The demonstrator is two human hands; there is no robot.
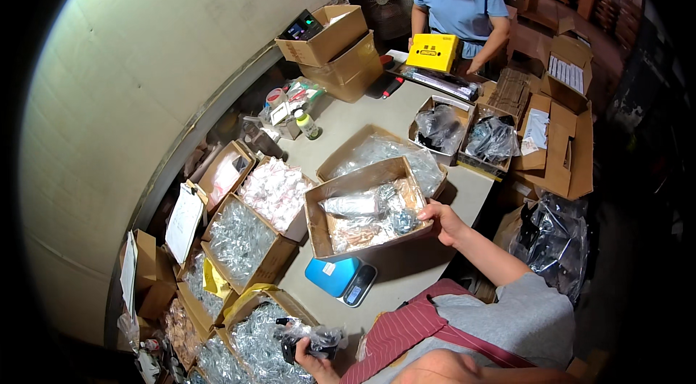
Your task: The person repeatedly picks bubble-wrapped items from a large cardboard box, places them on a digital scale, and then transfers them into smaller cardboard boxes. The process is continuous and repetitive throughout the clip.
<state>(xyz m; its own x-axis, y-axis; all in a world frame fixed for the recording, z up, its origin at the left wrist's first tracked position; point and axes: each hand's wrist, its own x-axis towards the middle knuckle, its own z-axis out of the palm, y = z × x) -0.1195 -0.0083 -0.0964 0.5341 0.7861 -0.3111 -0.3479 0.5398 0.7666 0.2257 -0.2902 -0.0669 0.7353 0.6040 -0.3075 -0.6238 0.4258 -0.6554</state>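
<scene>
My right hand (446, 224) is closed on the right rim of an open cardboard box (366, 242), which is tilted toward me. Inside it lie clear plastic packets (351, 205) and small bagged parts. My left hand (313, 364), low in the view, is closed around a black item in a clear plastic bag (319, 340); its exact kind I cannot make out. Close to that hand stands a carton of clear bagged parts (264, 333). A blue scale (332, 279) with a lit display rests on the table just in front of the held box.
Several cartons of bagged parts (243, 239) line the left side, with a clipboard (185, 221) among them. Behind the held box is another box (384, 152). Two boxes of bagged black parts (438, 130) stand at the far right. Across the table (355, 112), a person holds a yellow box (433, 52).
</scene>
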